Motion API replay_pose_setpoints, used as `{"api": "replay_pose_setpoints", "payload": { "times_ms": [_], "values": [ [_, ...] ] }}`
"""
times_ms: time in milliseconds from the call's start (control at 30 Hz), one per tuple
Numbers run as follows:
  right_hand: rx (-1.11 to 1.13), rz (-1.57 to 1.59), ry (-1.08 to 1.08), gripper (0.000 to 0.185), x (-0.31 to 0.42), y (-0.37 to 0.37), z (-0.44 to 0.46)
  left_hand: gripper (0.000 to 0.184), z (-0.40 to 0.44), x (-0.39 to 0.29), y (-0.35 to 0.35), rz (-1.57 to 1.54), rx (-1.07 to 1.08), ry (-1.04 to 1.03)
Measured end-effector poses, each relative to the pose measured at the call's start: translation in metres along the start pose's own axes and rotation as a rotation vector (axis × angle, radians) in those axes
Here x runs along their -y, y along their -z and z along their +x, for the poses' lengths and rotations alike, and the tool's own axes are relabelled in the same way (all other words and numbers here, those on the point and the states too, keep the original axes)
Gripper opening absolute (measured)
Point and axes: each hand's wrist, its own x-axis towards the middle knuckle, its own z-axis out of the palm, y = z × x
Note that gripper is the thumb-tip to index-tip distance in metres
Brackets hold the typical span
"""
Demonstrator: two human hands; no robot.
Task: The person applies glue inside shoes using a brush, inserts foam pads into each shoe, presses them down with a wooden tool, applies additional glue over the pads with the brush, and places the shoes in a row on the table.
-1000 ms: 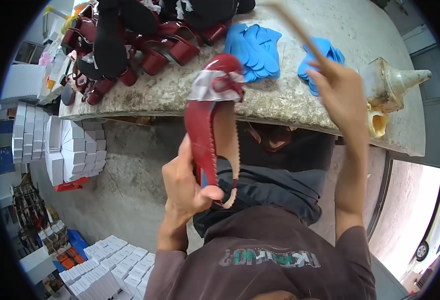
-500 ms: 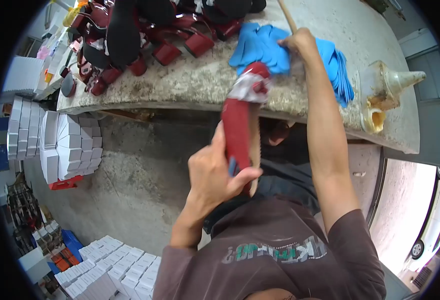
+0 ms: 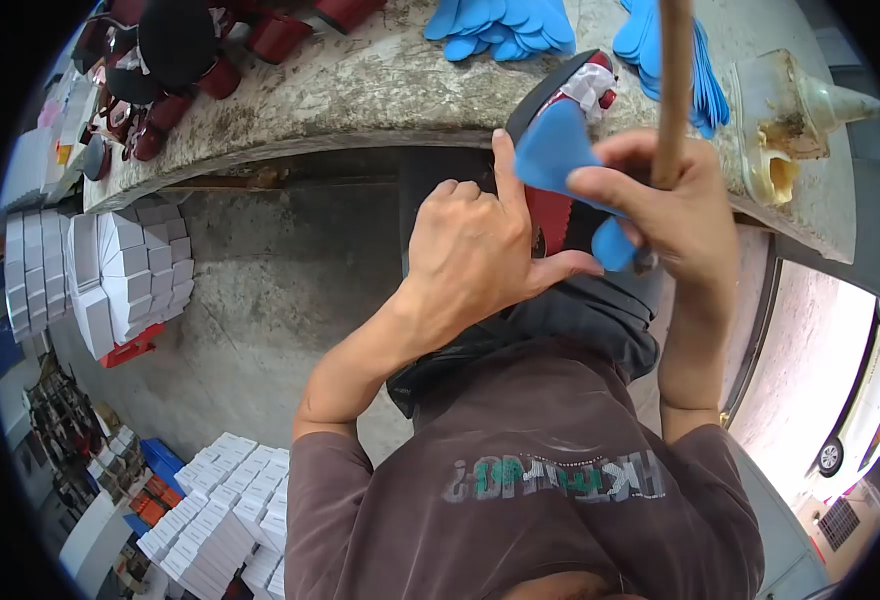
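My left hand grips a red shoe with a dark sole, index finger stretched along its side and thumb out. White wrapping covers part of the shoe's far end. In my right hand is a blue insole, pinched between thumb and fingers and held over the shoe's opening. The same hand keeps a wooden stick upright between its fingers; the stick's lower end is mostly hidden. Two piles of blue insoles, one left and one right, lie on the worktop just beyond my hands.
A stained plastic bottle with a cut opening and a nozzle lies at the right of the worktop. Red heeled shoes crowd its left end. Stacks of white boxes stand on the floor at left, more boxes nearer me.
My right hand has come back from the insole piles with one blue insole and brought it to the shoe. The shoe has shifted right and tilted in my left hand.
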Motion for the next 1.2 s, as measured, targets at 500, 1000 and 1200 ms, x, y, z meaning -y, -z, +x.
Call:
{"api": "replay_pose_setpoints", "payload": {
  "times_ms": [500,1000,1200],
  "values": [
    [-0.03,0.18,-0.049,0.04,-0.058,-0.015,0.012,0.12,0.002,-0.01,-0.003,0.026,-0.008,0.069],
    [-0.406,-0.217,0.131,0.023,0.022,0.049,0.008,0.119,-0.042,0.025,0.014,-0.534,-0.196,0.29],
    [-0.215,-0.05,0.082,0.027,0.004,0.034,0.172,0.109,-0.072,0.035,0.023,-0.844,-0.285,0.474]
  ]
}}
